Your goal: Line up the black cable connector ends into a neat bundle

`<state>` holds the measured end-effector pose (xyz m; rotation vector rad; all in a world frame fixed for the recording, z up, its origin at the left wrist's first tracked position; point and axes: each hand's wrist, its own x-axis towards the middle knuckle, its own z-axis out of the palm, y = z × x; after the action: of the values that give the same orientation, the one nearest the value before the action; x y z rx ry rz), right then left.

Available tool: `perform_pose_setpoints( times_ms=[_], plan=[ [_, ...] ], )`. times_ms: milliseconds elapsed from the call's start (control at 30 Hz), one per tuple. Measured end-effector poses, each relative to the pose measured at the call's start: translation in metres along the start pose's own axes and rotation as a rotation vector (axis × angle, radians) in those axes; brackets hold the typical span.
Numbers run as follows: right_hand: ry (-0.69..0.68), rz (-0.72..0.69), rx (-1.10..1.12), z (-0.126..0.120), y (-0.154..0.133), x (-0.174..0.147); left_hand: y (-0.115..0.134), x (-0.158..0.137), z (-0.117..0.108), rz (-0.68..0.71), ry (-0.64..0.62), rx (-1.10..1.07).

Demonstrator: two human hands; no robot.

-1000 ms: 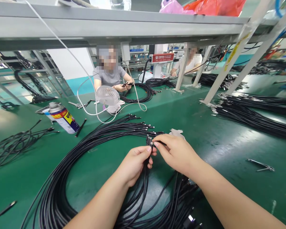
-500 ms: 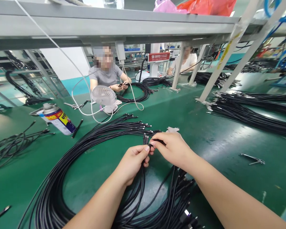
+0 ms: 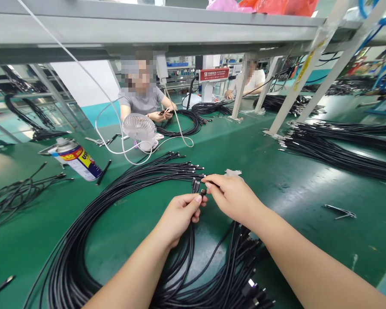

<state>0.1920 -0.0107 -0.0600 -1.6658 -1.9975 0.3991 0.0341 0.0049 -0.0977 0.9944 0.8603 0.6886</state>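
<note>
A big coil of thin black cables lies on the green table, its plug ends fanned out toward the middle. My left hand is closed around a small bunch of cable ends, whose plugs stick up above my fingers. My right hand pinches one black connector right beside that bunch, fingertips touching my left thumb. More cable ends with plugs lie under my right forearm.
A spray can lies on its side at left near a loose cable bundle. A small white fan stands behind the coil. Metal tweezers lie at right. Cable piles fill the right side. Two people work across the table.
Both hands stay together on the cable ends; my right fingers have shifted slightly on the connector. The view has drifted a little, so everything sits slightly higher and more to the left.
</note>
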Motion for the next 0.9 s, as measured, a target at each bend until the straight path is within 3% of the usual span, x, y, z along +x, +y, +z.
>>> perform_pose_setpoints(
  times_ms=[333,500,600,733,900],
  plan=[
    [-0.099,0.036,0.189,0.0,0.001,0.001,0.001,-0.003,0.001,-0.006,-0.06,-0.004],
    [-0.042,-0.039,-0.155,0.008,0.003,0.001,0.001,-0.003,0.001,-0.022,-0.043,-0.008],
    [0.033,-0.014,-0.282,0.007,0.004,0.002,0.001,-0.002,0.001,-0.03,-0.033,-0.039],
    [0.122,0.021,-0.093,0.001,0.01,0.004,0.001,-0.002,0.0,-0.034,-0.031,-0.074],
    [0.124,-0.087,0.104,0.002,0.013,0.003,0.001,-0.003,0.0,-0.031,-0.043,-0.074]
  ],
)
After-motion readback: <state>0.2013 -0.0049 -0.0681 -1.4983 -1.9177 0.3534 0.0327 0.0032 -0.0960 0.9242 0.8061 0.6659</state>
